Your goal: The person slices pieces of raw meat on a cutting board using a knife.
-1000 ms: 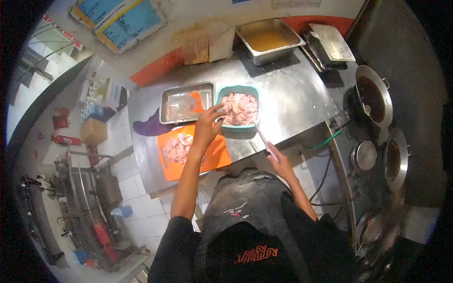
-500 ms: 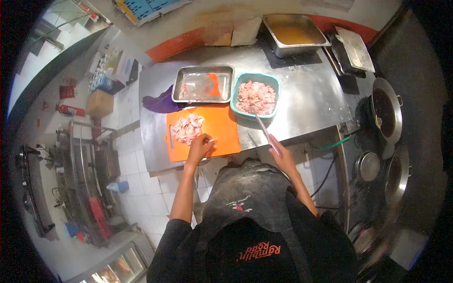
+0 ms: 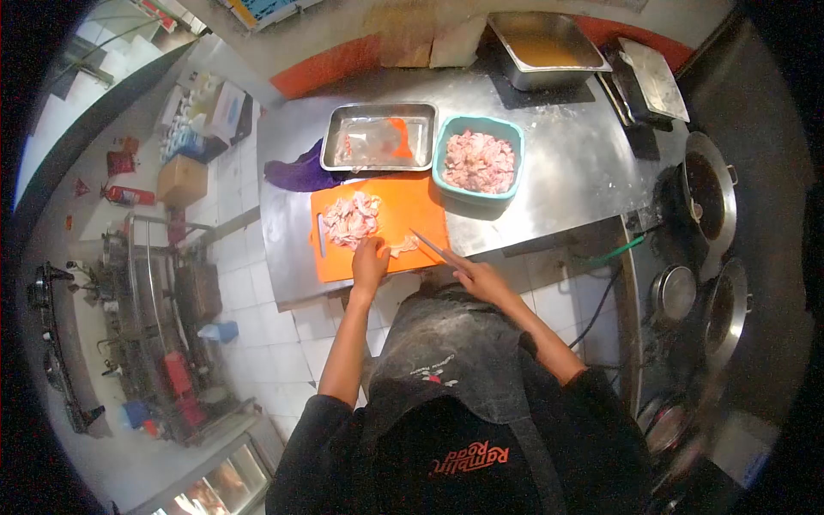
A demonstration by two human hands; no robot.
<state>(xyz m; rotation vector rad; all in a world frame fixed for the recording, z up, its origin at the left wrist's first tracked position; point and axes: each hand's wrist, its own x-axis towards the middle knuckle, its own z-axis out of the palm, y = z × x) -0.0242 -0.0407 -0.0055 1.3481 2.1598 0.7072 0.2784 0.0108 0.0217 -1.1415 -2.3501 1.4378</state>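
My right hand [image 3: 482, 281] grips a knife [image 3: 433, 245] by its handle, the blade slanting over the right part of the orange cutting board [image 3: 422, 199]. At the board's near side, my left hand [image 3: 369, 263] has its fingers closed on the end of a pale strip of raw meat [image 3: 403, 247]. The knife's tip is close to that strip; I cannot tell whether it touches. A pile of raw meat pieces [image 3: 350, 220] lies on the board just beyond my left hand. A turquoise tub [image 3: 439, 163] of cut raw meat [image 3: 479, 161] stands beyond the board to the right.
Behind the board sits a steel tray [image 3: 330, 137] with a purple cloth [image 3: 296, 173] beside it. A deep steel pan [image 3: 549, 79] of brownish liquid stands at the back of the steel table [image 3: 571, 163]. Large woks [image 3: 711, 187] are on the right.
My right hand has brought the knife left from the tub to the cutting board. My left hand stays at the board's near side. The whole view has shifted slightly.
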